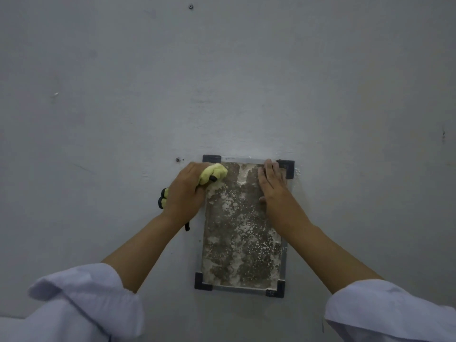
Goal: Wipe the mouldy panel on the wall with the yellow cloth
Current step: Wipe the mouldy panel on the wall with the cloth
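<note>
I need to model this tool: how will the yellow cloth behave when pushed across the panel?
The yellow cloth is probably soft and floppy: it bunches in the left hand, an end hanging below. It likely drags rather than slides on the mouldy panel, which looks rough.

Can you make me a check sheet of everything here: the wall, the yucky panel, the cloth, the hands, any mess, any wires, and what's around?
Surface: grey wall, scuffed, with two small screws showing.
Job's things: mouldy panel in a frame with black corner brackets, blotched brown and white all over; yellow cloth bunched at its top left corner.
Clutter: nothing seen.
Hands: left hand grips the cloth against the panel; right hand lies flat on the panel's top right, fingers straight.
Cables: nothing seen; only a dark cord hangs below the left hand.
Surroundings: white sleeves pushed up both arms; nothing else seen.
</note>
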